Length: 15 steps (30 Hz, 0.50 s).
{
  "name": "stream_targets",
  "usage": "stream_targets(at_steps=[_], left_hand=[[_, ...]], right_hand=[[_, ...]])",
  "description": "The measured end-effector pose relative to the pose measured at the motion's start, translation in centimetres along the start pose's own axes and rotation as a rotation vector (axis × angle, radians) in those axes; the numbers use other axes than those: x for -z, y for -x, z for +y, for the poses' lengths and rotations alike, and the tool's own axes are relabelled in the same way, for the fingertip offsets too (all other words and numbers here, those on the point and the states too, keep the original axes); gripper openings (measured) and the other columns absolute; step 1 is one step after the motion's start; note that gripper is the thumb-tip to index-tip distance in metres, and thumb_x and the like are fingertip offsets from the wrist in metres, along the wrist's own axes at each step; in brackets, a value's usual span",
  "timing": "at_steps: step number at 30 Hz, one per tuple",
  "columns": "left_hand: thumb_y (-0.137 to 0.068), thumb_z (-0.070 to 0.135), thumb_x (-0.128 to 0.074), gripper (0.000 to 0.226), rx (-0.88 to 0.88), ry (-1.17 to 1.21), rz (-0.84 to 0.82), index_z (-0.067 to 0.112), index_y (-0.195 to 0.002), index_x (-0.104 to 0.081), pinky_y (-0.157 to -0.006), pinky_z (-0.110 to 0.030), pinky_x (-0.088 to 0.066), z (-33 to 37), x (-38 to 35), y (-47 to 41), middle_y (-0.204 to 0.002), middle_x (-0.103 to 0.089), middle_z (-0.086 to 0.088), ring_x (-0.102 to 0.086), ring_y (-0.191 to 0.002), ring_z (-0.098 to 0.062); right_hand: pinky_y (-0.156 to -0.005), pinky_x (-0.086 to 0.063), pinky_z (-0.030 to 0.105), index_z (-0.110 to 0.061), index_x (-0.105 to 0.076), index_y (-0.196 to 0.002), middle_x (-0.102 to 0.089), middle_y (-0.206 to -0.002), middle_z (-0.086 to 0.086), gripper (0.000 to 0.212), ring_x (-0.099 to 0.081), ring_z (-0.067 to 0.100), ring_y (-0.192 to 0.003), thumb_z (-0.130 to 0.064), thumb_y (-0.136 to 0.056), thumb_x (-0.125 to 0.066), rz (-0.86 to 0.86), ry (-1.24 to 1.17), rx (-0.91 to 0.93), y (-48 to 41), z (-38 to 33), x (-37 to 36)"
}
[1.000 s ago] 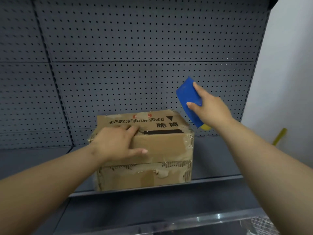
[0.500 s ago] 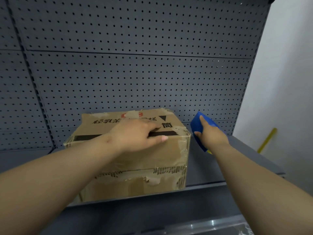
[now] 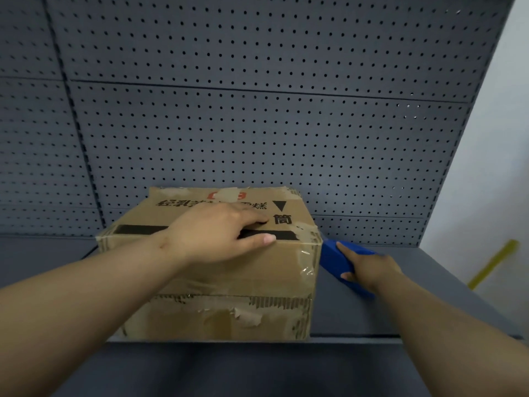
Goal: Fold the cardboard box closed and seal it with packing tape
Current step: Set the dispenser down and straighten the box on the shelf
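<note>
Here, left grip (image 3: 217, 236) flat on box (image 3: 243, 282), right grip (image 3: 370, 270) clasping blue tool (image 3: 332, 260)

A dark grey pegboard back panel (image 3: 257, 110) rises behind a grey shelf (image 3: 357, 316), beside a white wall (image 3: 498, 167).

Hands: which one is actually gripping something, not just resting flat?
The right hand: it grips the blue tool beside the cardboard box. The left hand only lies flat on the box top.

Left hand (image 3: 223, 233) lies flat on the box (image 3: 229, 282), fingers straight; right hand (image 3: 369, 267), arm stretched forward, grips a blue tool (image 3: 333, 259).
</note>
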State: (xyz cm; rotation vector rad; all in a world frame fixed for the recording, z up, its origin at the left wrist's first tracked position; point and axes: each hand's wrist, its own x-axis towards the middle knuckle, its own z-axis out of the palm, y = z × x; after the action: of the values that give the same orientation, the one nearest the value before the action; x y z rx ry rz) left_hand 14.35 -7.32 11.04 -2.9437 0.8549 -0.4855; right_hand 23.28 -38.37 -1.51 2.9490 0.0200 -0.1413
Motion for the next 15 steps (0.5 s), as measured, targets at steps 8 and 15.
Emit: stream_targets(at_steps=[8, 15], left_hand=[[-0.091, 0.06, -0.016, 0.064, -0.046, -0.026, 0.328, 0.025, -0.105, -0.068, -0.07, -0.033, -0.054, 0.1, -1.3, 0.8, -0.102, -0.07, 0.01, -0.065, -0.093, -0.012], [-0.093, 0.037, -0.036, 0.042, 0.257, 0.075, 0.615, 0.016, -0.116, -0.064, -0.111, -0.043, -0.024, -2.1, -3.4, 5.9, -0.125, -0.058, -0.006, -0.05, -0.119, -0.024]], right_hand=[[-0.1, -0.039, 0.044, -0.029, -0.001, -0.15, -0.043, -0.142, 0.011, 0.078, -0.044, 0.029, -0.126, -0.062, -0.09, -0.037, 0.148, -0.035, -0.157, -0.3, 1.0, 3.6], [-0.095, -0.039, 0.037, -0.018, -0.034, -0.145, -0.05, -0.138, 0.011, 0.054, -0.046, 0.028, -0.125, -0.042, -0.097, -0.039, 0.605, -0.79, -0.007, 3.8, -3.0, 13.4]])
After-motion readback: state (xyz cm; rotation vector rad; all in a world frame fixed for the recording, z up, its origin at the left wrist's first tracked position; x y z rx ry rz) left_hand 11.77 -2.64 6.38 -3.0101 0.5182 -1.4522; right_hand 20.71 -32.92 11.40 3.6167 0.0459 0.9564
